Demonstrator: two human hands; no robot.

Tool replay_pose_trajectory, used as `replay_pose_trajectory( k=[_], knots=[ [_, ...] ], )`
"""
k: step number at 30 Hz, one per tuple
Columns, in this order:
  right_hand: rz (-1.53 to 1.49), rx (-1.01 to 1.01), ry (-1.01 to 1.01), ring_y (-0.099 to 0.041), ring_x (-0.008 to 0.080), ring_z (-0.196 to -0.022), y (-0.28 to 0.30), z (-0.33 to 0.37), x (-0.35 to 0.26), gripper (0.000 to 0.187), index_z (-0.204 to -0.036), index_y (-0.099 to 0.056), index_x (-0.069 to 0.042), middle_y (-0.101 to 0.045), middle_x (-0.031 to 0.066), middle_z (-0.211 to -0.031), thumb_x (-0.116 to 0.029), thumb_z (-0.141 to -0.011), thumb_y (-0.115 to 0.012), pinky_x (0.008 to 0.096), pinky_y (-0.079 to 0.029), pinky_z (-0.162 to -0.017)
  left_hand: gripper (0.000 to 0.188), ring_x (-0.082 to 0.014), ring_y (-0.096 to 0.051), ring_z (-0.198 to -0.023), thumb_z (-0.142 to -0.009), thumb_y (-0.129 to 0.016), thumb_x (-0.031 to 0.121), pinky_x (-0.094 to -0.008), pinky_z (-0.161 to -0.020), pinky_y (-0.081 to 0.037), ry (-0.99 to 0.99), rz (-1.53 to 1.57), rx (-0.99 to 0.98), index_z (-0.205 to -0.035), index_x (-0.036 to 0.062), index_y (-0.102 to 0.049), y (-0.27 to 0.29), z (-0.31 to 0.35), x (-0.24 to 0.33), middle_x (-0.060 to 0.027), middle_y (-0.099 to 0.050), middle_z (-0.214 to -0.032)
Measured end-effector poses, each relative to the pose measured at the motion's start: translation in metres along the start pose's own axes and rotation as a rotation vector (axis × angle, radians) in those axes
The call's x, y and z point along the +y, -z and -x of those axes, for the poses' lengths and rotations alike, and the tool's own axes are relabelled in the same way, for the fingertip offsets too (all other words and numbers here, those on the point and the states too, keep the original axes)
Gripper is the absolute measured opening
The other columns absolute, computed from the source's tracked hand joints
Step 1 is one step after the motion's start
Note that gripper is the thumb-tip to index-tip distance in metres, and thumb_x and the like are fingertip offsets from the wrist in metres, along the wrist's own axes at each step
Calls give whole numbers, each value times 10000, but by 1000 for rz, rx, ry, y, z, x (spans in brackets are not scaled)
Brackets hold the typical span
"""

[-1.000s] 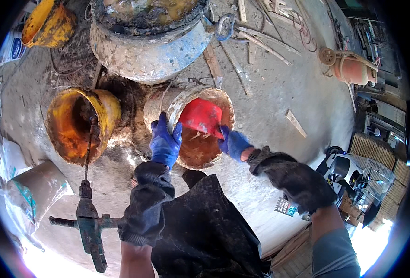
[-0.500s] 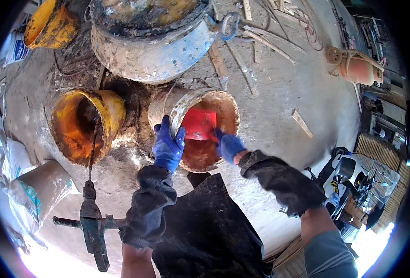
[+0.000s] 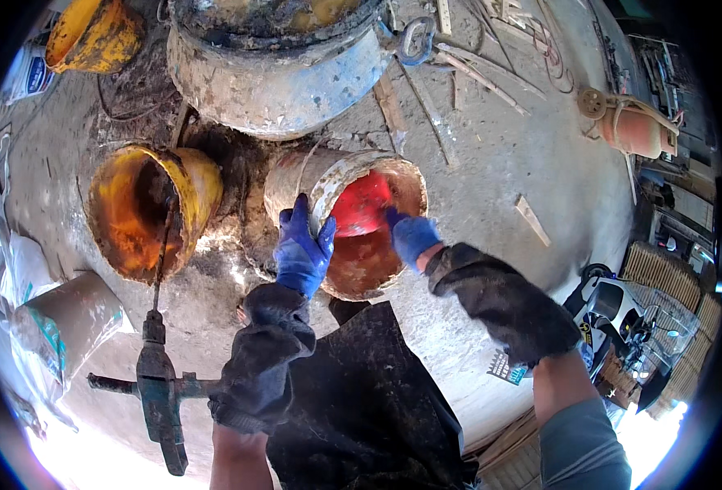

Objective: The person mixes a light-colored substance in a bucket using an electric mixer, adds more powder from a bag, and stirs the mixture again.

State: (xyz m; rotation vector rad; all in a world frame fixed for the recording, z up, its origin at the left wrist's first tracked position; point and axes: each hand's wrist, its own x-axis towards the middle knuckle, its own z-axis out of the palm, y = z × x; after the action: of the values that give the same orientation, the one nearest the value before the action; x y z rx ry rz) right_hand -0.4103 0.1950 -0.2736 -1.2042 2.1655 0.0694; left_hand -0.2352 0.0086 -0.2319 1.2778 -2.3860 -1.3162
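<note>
Left hand: spread wide against the tipped bucket.
Right hand: gripping the red scraper, inside that bucket.
Bucket: could roll if the left hand slips during a hard sideways push.

Scoop in bucket, drill left
</note>
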Motion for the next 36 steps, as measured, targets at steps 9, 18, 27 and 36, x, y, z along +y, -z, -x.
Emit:
replay_pose_trajectory(
  k=[9, 18, 27, 36],
  knots=[
    [-1031, -504, -310, -540, 179, -506, -28, 15, -63, 128, -971, -589, -96, -567, 62, -645, -196, -896, -560, 336, -436, -464, 678, -428, -557, -957, -858, -631, 399, -475, -790, -479, -24, 45, 4, -1342, -22, -414, 6, 10, -14, -267, -512, -1073],
    [-231, -222, 33, -669, 368, -769, -48, 20, -55, 152, -879, -644, -74, -677, 183, -806, -182, -858, -540, 488, -520, -640, 701, -439, -562, -928, -837, -663, 376, -474, -765, -484, -21, 55, -18, -1342, -35, -403, -3, 9, -5, -264, -506, -1075],
    [-36, -71, -53, -637, 378, -766, -43, -4, -5, 218, -968, -624, -84, -656, 186, -824, -217, -795, -619, 467, -501, -644, 648, -431, -534, -1009, -861, -643, 354, -468, -856, -459, 18, 61, -70, -1346, -6, -410, 0, -1, 3, -264, -502, -1121],
    [46, -47, 123, -595, 216, -589, 16, 13, -28, 299, -1155, -565, -80, -602, 72, -715, -127, -862, -533, 372, -443, -497, 619, -451, -543, -966, -857, -630, 364, -475, -813, -466, -35, 11, 0, -1293, -36, -449, 0, -18, -11, -284, -527, -1069]
  ],
)
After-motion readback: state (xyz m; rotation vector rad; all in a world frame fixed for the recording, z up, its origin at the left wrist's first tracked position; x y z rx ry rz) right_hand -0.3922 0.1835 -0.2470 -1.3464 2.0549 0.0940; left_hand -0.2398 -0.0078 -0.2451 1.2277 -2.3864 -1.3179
